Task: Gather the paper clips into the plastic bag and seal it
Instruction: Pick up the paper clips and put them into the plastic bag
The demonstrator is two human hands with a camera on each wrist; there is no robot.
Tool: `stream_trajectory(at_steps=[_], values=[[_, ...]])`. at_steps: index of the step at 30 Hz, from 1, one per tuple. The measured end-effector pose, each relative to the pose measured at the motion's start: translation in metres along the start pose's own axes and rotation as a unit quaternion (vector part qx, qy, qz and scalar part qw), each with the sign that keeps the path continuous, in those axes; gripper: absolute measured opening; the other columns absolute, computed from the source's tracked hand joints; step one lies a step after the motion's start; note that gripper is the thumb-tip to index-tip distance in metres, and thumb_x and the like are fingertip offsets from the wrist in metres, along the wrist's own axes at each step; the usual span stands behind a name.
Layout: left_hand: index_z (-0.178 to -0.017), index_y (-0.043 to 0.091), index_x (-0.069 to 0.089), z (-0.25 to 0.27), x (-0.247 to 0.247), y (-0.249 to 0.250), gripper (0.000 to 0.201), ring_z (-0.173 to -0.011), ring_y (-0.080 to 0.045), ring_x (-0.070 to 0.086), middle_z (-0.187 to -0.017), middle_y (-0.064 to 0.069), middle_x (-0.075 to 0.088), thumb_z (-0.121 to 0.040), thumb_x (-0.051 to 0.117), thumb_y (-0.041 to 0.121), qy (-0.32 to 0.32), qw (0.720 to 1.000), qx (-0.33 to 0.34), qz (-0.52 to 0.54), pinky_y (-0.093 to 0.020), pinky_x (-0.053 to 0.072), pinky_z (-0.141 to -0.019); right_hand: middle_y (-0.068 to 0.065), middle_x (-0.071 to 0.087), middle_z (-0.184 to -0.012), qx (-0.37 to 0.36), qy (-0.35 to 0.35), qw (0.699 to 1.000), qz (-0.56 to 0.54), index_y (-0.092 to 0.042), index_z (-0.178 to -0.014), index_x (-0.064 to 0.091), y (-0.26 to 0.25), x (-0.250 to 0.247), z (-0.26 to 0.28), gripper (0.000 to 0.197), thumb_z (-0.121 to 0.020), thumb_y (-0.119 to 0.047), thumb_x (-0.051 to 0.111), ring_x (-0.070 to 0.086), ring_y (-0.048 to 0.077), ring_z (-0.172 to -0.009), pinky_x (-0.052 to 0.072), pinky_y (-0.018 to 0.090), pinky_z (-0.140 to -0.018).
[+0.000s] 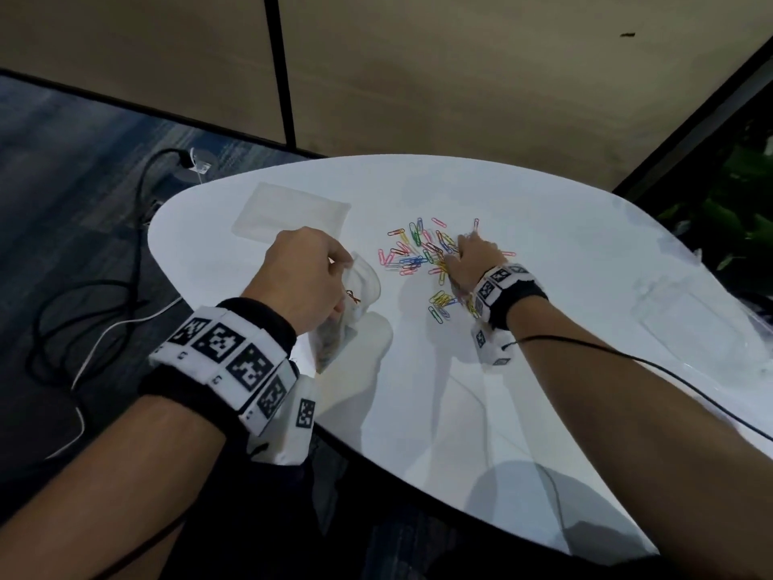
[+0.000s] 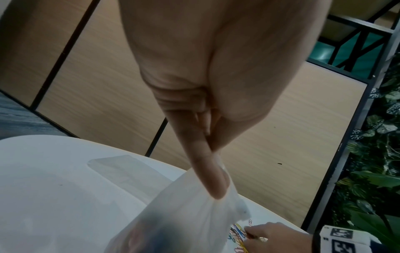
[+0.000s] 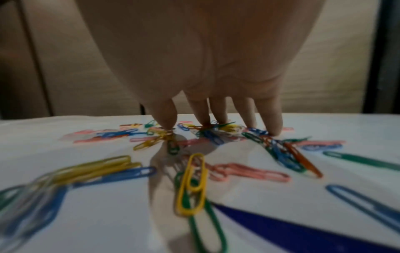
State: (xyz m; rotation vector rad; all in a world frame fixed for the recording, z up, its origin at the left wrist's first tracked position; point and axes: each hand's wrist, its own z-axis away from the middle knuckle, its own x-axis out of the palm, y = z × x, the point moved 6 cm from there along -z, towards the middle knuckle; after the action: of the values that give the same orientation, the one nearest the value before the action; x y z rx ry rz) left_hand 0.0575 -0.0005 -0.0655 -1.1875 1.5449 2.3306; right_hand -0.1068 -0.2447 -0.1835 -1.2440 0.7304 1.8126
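Observation:
Several coloured paper clips [image 1: 414,253] lie scattered on the white table [image 1: 418,412]. My right hand [image 1: 477,261] is over the right side of the pile. Its fingers [image 3: 272,123] point down, spread and fairly straight, with the tips touching the clips [image 3: 192,184]. My left hand [image 1: 305,278] pinches the mouth of a clear plastic bag [image 1: 364,286] just left of the pile. The bag [image 2: 184,214] hangs from the thumb and fingers [image 2: 207,171], and coloured clips show through its lower part.
A second flat plastic bag [image 1: 293,213] lies at the back left of the table. Clear plastic packaging [image 1: 686,324] sits at the right edge. Cables [image 1: 104,295] run over the floor on the left, and plants [image 1: 744,203] stand on the right.

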Motion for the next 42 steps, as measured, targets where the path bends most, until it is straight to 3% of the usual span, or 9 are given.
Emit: stream_trajectory(at_steps=[6,12,19,22,29,33,37,39,42], values=[[-0.106,0.010,0.076,0.002,0.003,0.004,0.021,-0.082,-0.035,0.074,-0.094,-0.018,0.074,-0.098,0.056,0.006,-0.003,1.000,0.004,-0.010,-0.045,0.062,-0.083,0.016,0.068,-0.095,-0.053,0.066,0.995,0.050,-0.002,-0.092,0.068,-0.016,-0.013,0.026,0.016,-0.087,0.000,0.053,0.064,0.028,-0.079,0.050,0.029,-0.067],[-0.109,0.008,0.074,0.004,0.001,0.010,0.022,-0.066,-0.027,0.075,-0.077,-0.015,0.075,-0.099,0.054,0.006,-0.009,1.000,-0.004,-0.016,-0.040,0.064,-0.078,0.006,0.077,-0.094,0.064,0.069,0.968,-0.231,-0.013,-0.094,0.079,0.031,-0.024,0.026,0.015,-0.082,-0.011,0.070,0.072,0.020,-0.090,0.057,0.030,-0.089],[-0.107,0.008,0.075,0.005,0.001,0.010,0.023,-0.081,-0.034,0.075,-0.091,-0.017,0.074,-0.097,0.055,0.005,-0.007,1.000,-0.018,-0.006,-0.044,0.063,-0.081,0.017,0.070,-0.104,0.060,-0.180,0.578,-0.794,0.008,-0.112,0.063,-0.021,-0.042,0.083,0.026,-0.088,-0.002,0.066,0.072,0.020,-0.093,0.059,0.024,-0.081],[-0.105,0.006,0.075,0.005,0.004,0.013,0.025,-0.074,-0.032,0.076,-0.086,-0.017,0.074,-0.096,0.053,0.000,-0.002,0.999,-0.032,-0.003,-0.043,0.064,-0.077,0.013,0.069,-0.096,0.021,-0.266,0.509,-0.818,0.003,-0.104,0.063,-0.067,-0.050,0.114,0.013,-0.093,-0.002,0.058,0.072,0.016,-0.087,0.058,0.023,-0.082],[-0.100,0.006,0.077,0.004,0.009,0.020,0.019,-0.078,-0.035,0.075,-0.084,-0.017,0.075,-0.089,0.063,-0.002,-0.002,0.999,-0.035,-0.013,-0.043,0.064,-0.079,0.016,0.066,-0.096,-0.017,-0.240,0.640,-0.730,0.008,-0.106,0.064,-0.118,-0.043,0.135,0.017,-0.093,0.003,0.054,0.065,0.019,-0.088,0.056,0.026,-0.091],[-0.097,0.007,0.078,0.004,0.007,0.019,0.019,-0.078,-0.037,0.074,-0.085,-0.018,0.074,-0.092,0.060,0.002,0.004,0.999,-0.029,-0.015,-0.044,0.064,-0.077,0.021,0.069,-0.093,-0.070,-0.138,0.771,-0.617,0.005,-0.101,0.070,-0.119,-0.052,0.134,0.021,-0.084,0.011,0.060,0.066,0.022,-0.079,0.059,0.030,-0.085],[-0.096,0.005,0.077,0.006,0.007,0.020,0.019,-0.078,-0.038,0.074,-0.084,-0.019,0.074,-0.093,0.058,0.003,0.000,1.000,-0.020,-0.017,-0.044,0.063,-0.077,0.003,0.077,-0.084,-0.185,-0.038,0.902,-0.388,-0.013,-0.098,0.077,-0.120,-0.067,0.131,0.016,-0.084,-0.016,0.069,0.074,0.012,-0.074,0.059,0.028,-0.082],[-0.097,0.005,0.077,0.005,0.005,0.018,0.019,-0.079,-0.039,0.074,-0.086,-0.019,0.074,-0.094,0.058,0.003,0.008,1.000,-0.021,-0.017,-0.044,0.063,-0.078,0.001,0.075,-0.100,-0.229,-0.100,0.898,-0.362,-0.013,-0.115,0.070,-0.122,-0.066,0.129,0.028,-0.090,-0.023,0.065,0.074,0.013,-0.086,0.056,0.029,-0.090],[-0.100,0.007,0.077,0.002,0.001,0.010,0.020,-0.081,-0.040,0.073,-0.091,-0.020,0.073,-0.095,0.057,0.004,0.027,0.999,-0.031,-0.006,-0.045,0.063,-0.079,0.016,0.072,-0.111,-0.196,-0.190,0.798,-0.538,-0.002,-0.122,0.063,-0.107,-0.073,0.121,0.030,-0.094,-0.012,0.062,0.072,0.029,-0.097,0.057,0.035,-0.091]])
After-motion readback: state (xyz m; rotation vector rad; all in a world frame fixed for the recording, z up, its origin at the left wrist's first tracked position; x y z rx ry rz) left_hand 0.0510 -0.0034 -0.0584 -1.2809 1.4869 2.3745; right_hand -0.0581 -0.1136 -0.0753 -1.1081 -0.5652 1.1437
